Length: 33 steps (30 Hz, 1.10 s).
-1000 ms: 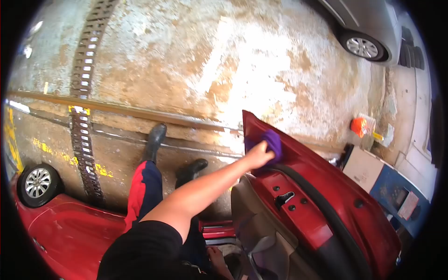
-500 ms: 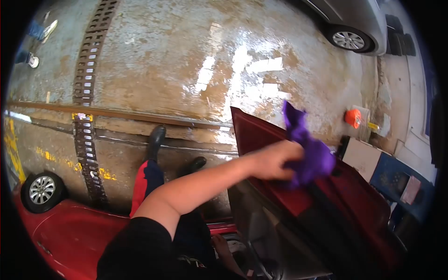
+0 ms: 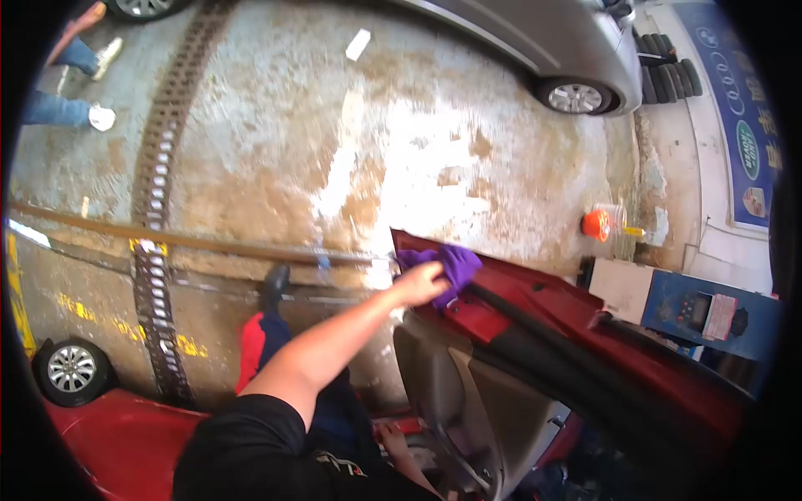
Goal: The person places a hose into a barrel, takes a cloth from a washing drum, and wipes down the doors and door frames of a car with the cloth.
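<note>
My left hand is closed on a purple cloth, which lies against the upper corner of an open red car door. The arm is stretched out over the door's inner edge, and folds of the cloth spread beyond the fingers. Lower down, my right hand is beside the door's grey-brown inner panel, near the red sill. Its fingers are small and partly in shadow, so their pose is unclear.
A red car body is at lower left, a grey car at the top. An orange object lies on the wet floor near a blue machine. Another person's legs show at upper left. A drain grate crosses the floor.
My left hand and the cloth lifted off the door corner, swung right, and are now back at the corner. The view has shifted, showing more of the grey car and the other person.
</note>
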Available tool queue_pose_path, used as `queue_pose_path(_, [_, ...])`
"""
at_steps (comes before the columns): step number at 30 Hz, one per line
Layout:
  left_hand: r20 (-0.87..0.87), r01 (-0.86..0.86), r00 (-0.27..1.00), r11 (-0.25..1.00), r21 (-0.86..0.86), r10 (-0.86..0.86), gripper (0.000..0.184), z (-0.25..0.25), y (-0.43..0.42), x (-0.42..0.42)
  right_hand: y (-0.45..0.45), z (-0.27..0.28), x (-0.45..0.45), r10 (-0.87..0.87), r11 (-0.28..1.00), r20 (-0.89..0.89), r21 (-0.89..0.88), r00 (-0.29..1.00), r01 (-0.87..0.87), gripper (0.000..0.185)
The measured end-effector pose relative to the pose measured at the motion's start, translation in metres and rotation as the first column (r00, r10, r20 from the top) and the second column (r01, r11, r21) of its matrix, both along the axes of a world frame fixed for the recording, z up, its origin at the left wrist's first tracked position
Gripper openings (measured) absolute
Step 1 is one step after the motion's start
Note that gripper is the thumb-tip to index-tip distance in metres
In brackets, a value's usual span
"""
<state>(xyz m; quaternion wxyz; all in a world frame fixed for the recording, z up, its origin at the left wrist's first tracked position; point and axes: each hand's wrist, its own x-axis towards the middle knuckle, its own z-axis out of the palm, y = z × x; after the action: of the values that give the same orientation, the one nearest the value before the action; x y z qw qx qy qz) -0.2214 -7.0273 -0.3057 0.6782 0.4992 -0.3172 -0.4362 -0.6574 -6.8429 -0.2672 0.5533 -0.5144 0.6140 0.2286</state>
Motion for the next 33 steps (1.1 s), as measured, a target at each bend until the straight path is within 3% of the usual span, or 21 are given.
queue_pose_path(1, [0.031,0.112,0.993,0.992,0.057,-0.114,0.035,0.015,-0.006,-0.001,-0.001,-0.02,-0.01,0.229,0.972,0.164,-0.098,0.959,-0.215,0.022])
queue_pose_path(2, [0.175,0.136,0.974,0.99,0.041,-0.141,0.034,0.065,0.004,0.016,-0.001,-0.002,0.023,0.159,0.986,0.111,-0.075,0.981,-0.151,0.024])
queue_pose_path(3, [0.416,0.007,0.909,0.998,0.065,-0.034,0.031,0.07,0.002,0.004,-0.002,0.028,0.062,0.099,0.994,0.066,-0.051,0.993,-0.096,0.027])
queue_pose_path(5, [0.365,-0.006,0.931,0.999,-0.052,0.025,0.034,0.087,0.0,-0.012,-0.017,0.028,0.127,0.172,0.983,0.18,-0.088,0.969,-0.159,0.029])
queue_pose_path(8, [0.308,0.009,0.95,0.983,-0.186,0.049,0.04,0.163,0.006,-0.01,-0.016,0.057,0.158,0.227,0.967,0.179,-0.162,0.957,-0.199,0.036])
queue_pose_path(10, [0.044,0.148,0.989,0.959,-0.243,-0.141,0.043,0.211,0.016,0.006,-0.012,0.073,0.158,0.267,0.953,0.145,-0.19,0.953,-0.238,0.041])
queue_pose_path(11, [0.063,0.13,0.991,0.964,-0.231,-0.118,0.043,0.23,0.029,0.02,-0.007,0.079,0.158,0.303,0.942,0.125,-0.19,0.945,-0.277,0.043])
queue_pose_path(13, [-0.158,0.343,0.913,0.918,-0.201,-0.376,0.041,0.26,0.059,0.037,-0.003,0.069,0.175,0.377,0.873,0.382,-0.451,0.844,-0.185,0.026])
queue_pose_path(15, [-0.328,0.414,0.822,0.884,-0.217,-0.466,0.041,0.246,0.091,0.051,-0.006,0.102,0.21,0.339,0.886,0.507,-0.454,0.792,-0.089,0.024])
queue_pose_path(17, [-0.547,0.384,0.735,0.911,-0.152,-0.401,0.043,0.216,0.139,0.064,-0.003,0.157,0.241,0.25,0.916,0.583,-0.402,0.773,0.007,0.023])
queue_pose_path(18, [-0.544,0.386,0.772,0.923,-0.01,-0.329,0.04,0.211,0.172,0.077,-0.004,0.17,0.248,0.239,0.918,0.624,-0.394,0.744,0.036,0.023])
queue_pose_path(20, [-0.562,0.3,0.801,0.951,0.079,-0.206,0.036,0.141,0.227,0.09,-0.008,0.2,0.257,0.229,0.928,0.707,-0.366,0.669,0.07,0.022])
queue_pose_path(23, [-0.506,0.141,0.85,0.862,0.486,0.146,0.039,0.141,0.343,0.104,-0.014,0.26,0.272,0.397,0.859,0.68,-0.511,0.617,0.01,0.02])
queue_pose_path(24, [-0.46,0.093,0.867,0.844,0.528,0.192,0.039,0.104,0.378,0.109,-0.023,0.273,0.279,0.481,0.814,0.669,-0.58,0.566,-0.006,0.02])
queue_pose_path(25, [-0.328,-0.004,0.904,0.773,0.634,0.274,0.04,0.078,0.415,0.111,-0.029,0.288,0.282,0.549,0.759,0.644,-0.651,0.533,0.003,0.02])
queue_pose_path(26, [-0.25,0.032,0.951,0.745,0.666,0.182,0.047,0.009,0.459,0.122,-0.03,0.316,0.291,0.626,0.693,0.611,-0.721,0.484,0.014,0.02])
queue_pose_path(27, [0.027,-0.023,1.0,0.572,0.82,0.002,0.057,-0.05,0.498,0.135,-0.033,0.346,0.297,0.693,0.617,0.565,-0.786,0.447,0.037,0.02])
queue_pose_path(28, [0.284,-0.16,0.946,0.538,0.828,-0.154,0.064,-0.034,0.532,0.133,-0.032,0.384,0.307,0.773,0.495,0.476,-0.866,0.419,0.07,0.02])
queue_pose_path(29, [0.408,-0.268,0.859,0.407,0.873,-0.311,0.065,0.004,0.554,0.127,-0.024,0.423,0.317,0.839,0.366,0.372,-0.926,0.398,0.094,0.021])
queue_pose_path(31, [0.311,-0.229,0.865,0.243,0.943,-0.395,0.071,0.001,0.597,0.125,-0.006,0.501,0.337,0.914,0.108,0.192,-0.965,0.358,0.24,0.022])
queue_pose_path(33, [0.198,-0.135,0.906,0.189,0.973,-0.375,0.07,-0.016,0.627,0.13,0.005,0.562,0.36,0.887,-0.17,0.001,-0.929,0.463,0.327,0.026])
